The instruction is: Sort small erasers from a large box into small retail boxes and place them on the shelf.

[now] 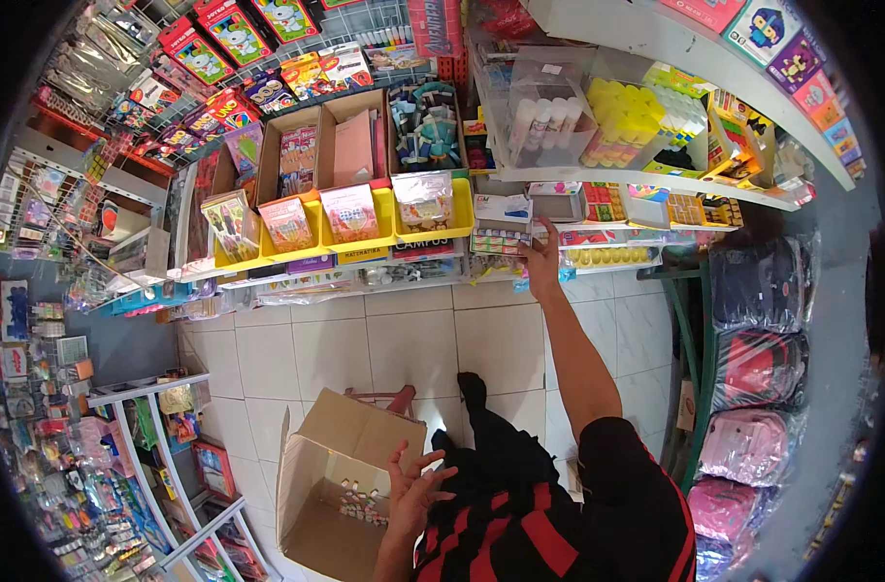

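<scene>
My right hand (541,251) reaches to the shelf edge, its fingers at the right side of a small open carton (499,238) that holds small wrapped blocks in rows; whether it grips anything cannot be made out. Directly behind those blocks stands the carton's white flap. An empty-looking open carton (555,206) lies just right of it. My left hand (413,487) hovers with fingers spread and nothing in it, by the right side of an open cardboard box (326,524). Several small pale pieces (362,503) lie inside that box.
Yellow bins (300,244) with packets line the shelf's front edge at left. Clear plastic containers (548,109) of glue sticks stand on the upper right shelf. A green metal frame (701,364) and wrapped backpacks (752,444) are at right. A metal rack (140,436) stands at lower left.
</scene>
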`<action>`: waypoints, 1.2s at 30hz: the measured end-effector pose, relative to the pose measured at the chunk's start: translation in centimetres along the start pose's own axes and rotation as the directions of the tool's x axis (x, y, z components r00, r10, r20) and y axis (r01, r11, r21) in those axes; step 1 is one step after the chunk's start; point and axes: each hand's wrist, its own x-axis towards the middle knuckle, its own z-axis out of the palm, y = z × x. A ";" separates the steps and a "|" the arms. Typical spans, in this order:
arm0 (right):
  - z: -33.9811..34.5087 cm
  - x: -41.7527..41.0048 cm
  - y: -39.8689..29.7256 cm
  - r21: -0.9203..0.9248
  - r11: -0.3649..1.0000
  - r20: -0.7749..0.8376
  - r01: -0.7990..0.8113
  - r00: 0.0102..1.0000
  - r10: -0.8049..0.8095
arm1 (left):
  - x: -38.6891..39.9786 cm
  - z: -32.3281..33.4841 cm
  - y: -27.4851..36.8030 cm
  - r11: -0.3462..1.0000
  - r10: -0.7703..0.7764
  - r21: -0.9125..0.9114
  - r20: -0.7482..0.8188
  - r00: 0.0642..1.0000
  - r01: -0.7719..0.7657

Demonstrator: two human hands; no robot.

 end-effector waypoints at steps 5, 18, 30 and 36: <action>0.0 0.5 0.8 -0.022 0.999 -0.125 0.030 0.992 -0.033 | 0.6 0.6 -0.1 1.000 -0.004 0.025 0.025 1.000 0.003; -1.7 1.3 4.3 0.570 0.806 0.029 -0.160 0.984 0.174 | 0.8 1.5 0.1 1.000 0.024 0.007 0.036 0.999 -0.024; -0.3 0.8 3.2 0.377 0.920 -0.223 -0.110 0.953 0.205 | 2.5 1.3 0.0 0.999 -0.043 -0.028 0.067 0.997 0.045; -2.1 -2.9 1.7 0.347 0.932 -0.238 -0.103 0.952 0.193 | 12.1 3.8 0.2 0.974 -0.133 0.197 0.115 0.984 0.109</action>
